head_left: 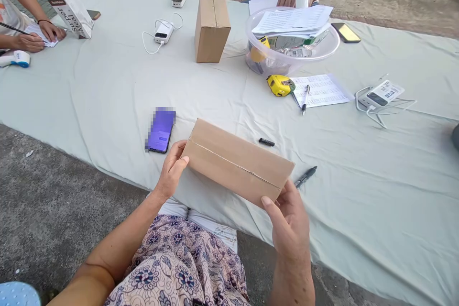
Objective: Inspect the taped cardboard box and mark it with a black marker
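Observation:
Between my two hands is a closed brown cardboard box (236,165), tilted, with a seam running along its top. My left hand (172,169) grips its left end, thumb on the near face. At the right end my right hand (289,215) is closed on the near corner, its fingers partly hidden behind the box. A black marker (306,177) lies just beyond my right hand, and its cap (267,142) rests behind the box. Left of the box lies a phone (161,130) with a lit purple screen.
Farther back stand another cardboard box (213,31) and a plastic basin (333,43) holding papers and bottles. A yellow tape measure (280,85), a pen (305,99) on a printed sheet (322,90) and a white power bank (382,94) lie rightward. Two people work across the cloth-covered table (376,229).

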{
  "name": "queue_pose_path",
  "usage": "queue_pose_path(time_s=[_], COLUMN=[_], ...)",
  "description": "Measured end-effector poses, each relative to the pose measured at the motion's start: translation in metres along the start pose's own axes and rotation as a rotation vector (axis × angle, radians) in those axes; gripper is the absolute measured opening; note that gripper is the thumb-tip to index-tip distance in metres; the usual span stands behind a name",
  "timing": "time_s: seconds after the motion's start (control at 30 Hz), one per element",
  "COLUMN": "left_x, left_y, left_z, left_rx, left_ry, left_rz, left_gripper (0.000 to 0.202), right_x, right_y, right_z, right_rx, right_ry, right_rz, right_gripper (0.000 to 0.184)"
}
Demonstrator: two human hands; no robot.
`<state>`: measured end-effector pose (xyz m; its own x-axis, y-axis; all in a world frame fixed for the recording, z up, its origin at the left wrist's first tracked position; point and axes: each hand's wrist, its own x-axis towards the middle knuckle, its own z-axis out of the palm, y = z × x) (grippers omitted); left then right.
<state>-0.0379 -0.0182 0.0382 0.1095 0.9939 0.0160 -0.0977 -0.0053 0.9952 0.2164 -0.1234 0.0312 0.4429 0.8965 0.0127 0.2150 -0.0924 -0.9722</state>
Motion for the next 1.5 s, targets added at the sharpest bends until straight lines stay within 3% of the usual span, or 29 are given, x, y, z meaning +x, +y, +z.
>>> queue_pose_path(time_s=[0.3,0.47,0.67,0.9,1.13,1.3,1.5], left_x=[0.0,0.002,-0.002,0.003,0.013,0.014,0.013], left_y=[0.0,-0.001,-0.001,0.0,0.006,0.003,-0.009], left_z=[0.006,0.003,-0.006,-0.001,0.003,0.004,0.001], left_rx=[0.001,0.064,0.142,0.261,0.137,0.11,0.206], left_ry=[-0.031,-0.025,-0.061,-0.007,-0.103,-0.174,-0.15], left_rz=[-0.067,-0.144,-0.192,-0.205,-0.095,-0.113,-0.176], left_gripper=[0.046,0.044,0.063,0.046,0.053,0.056,0.065], right_x=[0.003,0.004,0.002,0.008,0.016,0.019,0.018], right_y=[0.006,0.013,0.013,0.011,0.005,0.012,0.023], right_z=[-0.002,-0.008,-0.008,0.004,0.008,0.008,0.008], right_rx=[-0.117,-0.086,-0.137,-0.133,0.063,0.122,0.063], right_ry=[0.057,-0.05,-0.053,0.025,0.011,0.029,-0.018], right_rz=[-0.022,-0.032,0.099,0.227,0.087,0.106,0.128], right_gripper=[0.071,0.066,0.067,0.063,0.049,0.046,0.039])
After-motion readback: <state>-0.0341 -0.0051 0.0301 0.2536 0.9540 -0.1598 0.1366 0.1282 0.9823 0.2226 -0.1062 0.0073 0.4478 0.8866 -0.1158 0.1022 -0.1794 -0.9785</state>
